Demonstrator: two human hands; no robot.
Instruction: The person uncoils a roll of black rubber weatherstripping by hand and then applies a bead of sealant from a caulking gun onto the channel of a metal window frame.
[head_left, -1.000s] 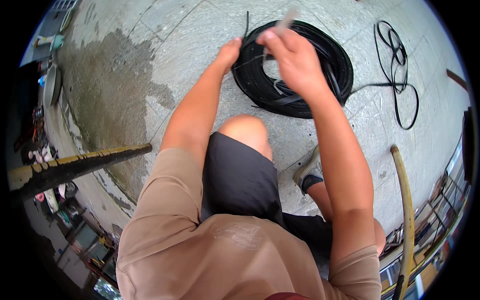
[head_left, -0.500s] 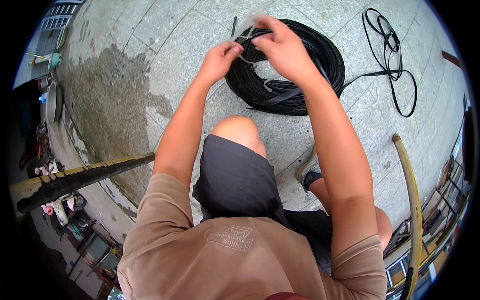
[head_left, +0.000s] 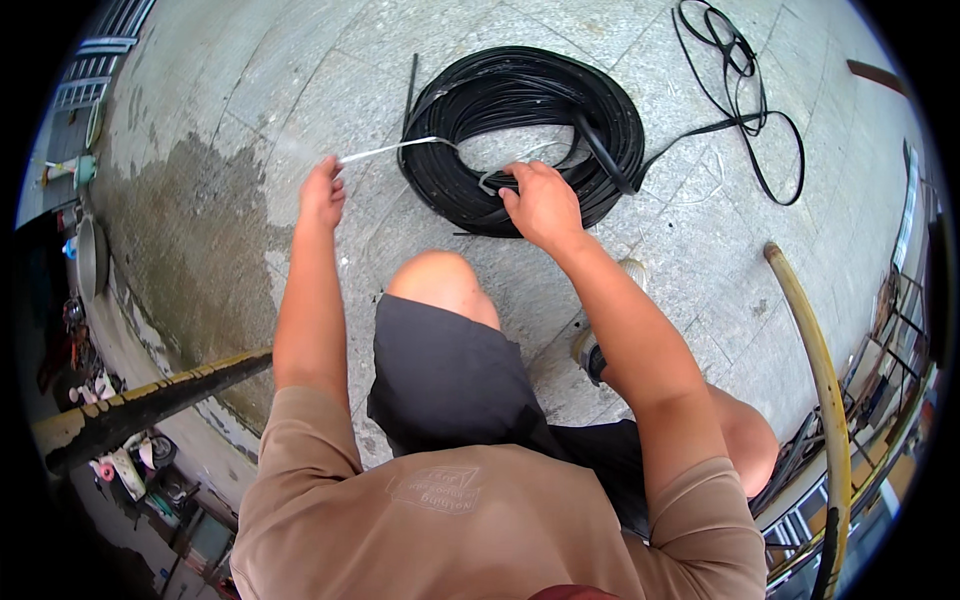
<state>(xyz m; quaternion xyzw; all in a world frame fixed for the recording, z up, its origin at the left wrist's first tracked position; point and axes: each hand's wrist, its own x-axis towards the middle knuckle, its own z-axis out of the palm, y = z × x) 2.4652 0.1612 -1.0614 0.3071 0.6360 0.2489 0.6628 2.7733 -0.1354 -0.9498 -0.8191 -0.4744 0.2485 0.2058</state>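
A large coil of black, flat-looking hose [head_left: 450,85] lies on the paving in front of me. My left hand [head_left: 322,197], out to the left of the coil, is closed on a white strip [head_left: 385,151]. The strip runs taut from the fingers over the coil's left side to its inner edge; its loose end beyond the hand is blurred. My right hand [head_left: 545,208] rests on the coil's near side, fingers curled over the bundle, thumb a little apart. Beside these fingers, a pale tie [head_left: 487,184] loops around the coil.
Thin black strip [head_left: 765,118] trails from the coil into loose loops at right. A curved yellowish pole [head_left: 815,350] stands at right; a yellow-and-black bar [head_left: 150,405] is at left. My bent knee [head_left: 440,285] is close to the coil. Wet patches darken the paving [head_left: 220,220] at left.
My left hand has moved left and down, drawing the white strip taut. My right hand has come down from the coil's far left side to its near side. The view has shifted slightly.
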